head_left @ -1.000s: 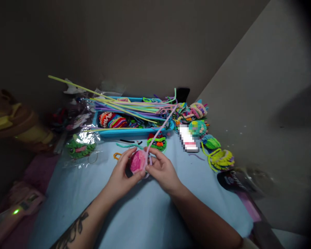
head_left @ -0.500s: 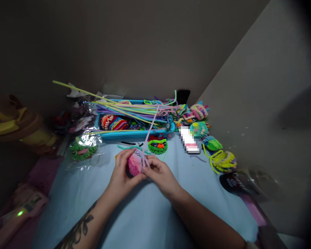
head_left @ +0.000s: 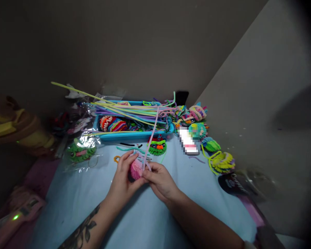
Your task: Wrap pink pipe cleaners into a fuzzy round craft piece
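My left hand [head_left: 125, 173] curls round a pink fuzzy piece [head_left: 137, 168], which looks bent from pipe cleaners; its underside is hidden by the fingers. Against its right side, my right hand [head_left: 159, 180] pinches a pale lilac pipe cleaner [head_left: 151, 138], whose long free end rises towards the blue tray. A small bend of it shows by the right fingertips. Just beyond my hands sits a green fuzzy figure [head_left: 157, 148] with an orange mouth and dark eyes.
A blue tray [head_left: 134, 135] holds a striped piece [head_left: 114, 123] and many long pipe cleaners. To the right are a phone [head_left: 188, 141], several colourful pieces and a tipped bottle [head_left: 233, 183]. A bagged green figure [head_left: 81, 152] lies left, near a pink device [head_left: 26, 211].
My right fingers have closed in nearer the base of the lilac pipe cleaner, and the pink piece has turned slightly in my left hand. The whole view has shifted a little.
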Available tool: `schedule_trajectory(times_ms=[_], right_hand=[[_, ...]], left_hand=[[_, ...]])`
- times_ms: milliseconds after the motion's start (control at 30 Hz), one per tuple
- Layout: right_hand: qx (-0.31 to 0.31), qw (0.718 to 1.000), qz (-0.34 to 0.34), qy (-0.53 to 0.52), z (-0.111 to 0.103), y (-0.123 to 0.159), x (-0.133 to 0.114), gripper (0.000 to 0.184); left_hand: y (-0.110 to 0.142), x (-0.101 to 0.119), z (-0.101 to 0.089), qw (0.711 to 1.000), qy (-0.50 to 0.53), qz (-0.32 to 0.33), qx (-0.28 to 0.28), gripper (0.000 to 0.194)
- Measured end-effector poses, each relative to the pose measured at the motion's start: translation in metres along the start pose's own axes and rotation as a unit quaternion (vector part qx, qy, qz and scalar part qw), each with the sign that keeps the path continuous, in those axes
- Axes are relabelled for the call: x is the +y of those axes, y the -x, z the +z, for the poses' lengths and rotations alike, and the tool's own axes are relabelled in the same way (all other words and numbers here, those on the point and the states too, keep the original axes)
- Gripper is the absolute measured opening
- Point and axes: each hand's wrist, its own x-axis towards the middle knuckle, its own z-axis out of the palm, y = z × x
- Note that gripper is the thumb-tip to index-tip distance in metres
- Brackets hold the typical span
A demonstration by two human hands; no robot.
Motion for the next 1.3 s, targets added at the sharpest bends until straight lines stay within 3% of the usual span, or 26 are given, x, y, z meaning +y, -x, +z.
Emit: schedule_trajectory(times_ms=[167, 300, 467, 567, 667, 867, 1000, 1067, 1300], right_hand=[[-0.007, 0.999, 0.004, 0.037, -0.003, 0.0, 0.001, 0.032], [-0.027, 0.981, -0.078, 0.174, -0.011, 0.0, -0.008, 0.02], [-0.057, 0.938, -0.137, 0.313, -0.017, 0.0, -0.02, 0.015], [-0.07, 0.921, -0.143, 0.356, -0.017, 0.001, -0.021, 0.01], [-0.073, 0.91, -0.144, 0.383, -0.016, 0.002, -0.02, 0.009], [-0.047, 0.908, -0.144, 0.391, -0.019, 0.001, -0.021, 0.007], [-0.046, 0.914, -0.127, 0.381, -0.022, -0.001, -0.025, 0.011], [-0.056, 0.922, -0.117, 0.365, -0.024, -0.002, -0.026, 0.012], [-0.059, 0.934, -0.1, 0.339, -0.028, -0.004, -0.024, 0.015]], left_hand=[[0.001, 0.002, -0.001, 1.0, -0.009, 0.003, -0.015, 0.067], [-0.002, 0.006, -0.008, 1.0, 0.002, 0.006, -0.022, 0.076], [-0.005, 0.008, -0.024, 0.997, -0.025, 0.061, 0.046, 0.04], [-0.004, 0.004, -0.028, 0.984, -0.108, 0.136, 0.047, 0.042], [-0.003, 0.0, -0.028, 0.968, -0.189, 0.16, 0.029, 0.041], [-0.004, 0.001, -0.027, 0.959, -0.25, 0.12, 0.06, 0.015], [-0.004, 0.001, -0.031, 0.951, -0.251, 0.156, 0.093, 0.02], [-0.006, 0.002, -0.032, 0.957, -0.233, 0.155, 0.078, 0.021], [-0.017, 0.009, -0.034, 0.993, -0.058, 0.073, -0.071, 0.014]])
